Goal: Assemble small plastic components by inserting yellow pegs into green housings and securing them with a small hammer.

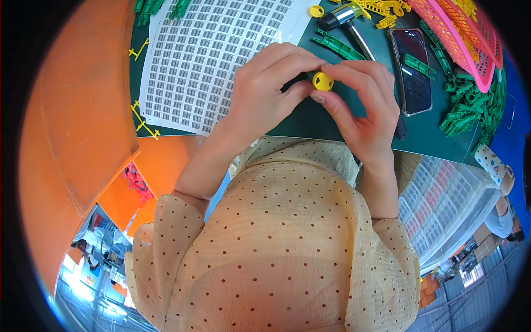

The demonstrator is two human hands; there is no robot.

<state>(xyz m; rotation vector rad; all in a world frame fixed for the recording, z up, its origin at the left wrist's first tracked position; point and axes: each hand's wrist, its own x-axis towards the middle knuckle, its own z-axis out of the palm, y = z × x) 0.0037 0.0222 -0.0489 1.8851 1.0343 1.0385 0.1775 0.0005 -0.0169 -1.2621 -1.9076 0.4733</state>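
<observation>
dark green surface (312,123) spreads beneath the work, with an orange panel (77,110) standing far to the left of a small yellow disc (323,81), which is held up over the surface between two bare hands. the right hand (368,105) has its thumb and index finger closed on the disc's edge; the left hand (271,88) brings its thumb and index finger to the disc's left side, though i cannot tell whether those fingers grip it too. just beyond the disc lies a long green part (340,45), and beside that a hammer (360,41), its handle slanting down to the right of the disc, partly behind the right hand. farther right of the disc a phone (409,94) lies on the surface with a green clip (418,66) across its screen. left of the disc is a white sheet (188,66) printed with rows of small labels; past it, thin yellow frames (145,124) lie at the surface's edge. well beyond the disc are another yellow disc (316,11) and loose yellow parts (384,8). far right of the held disc, a pink basket (448,33) tilts near a heap of green pieces (470,105).
</observation>
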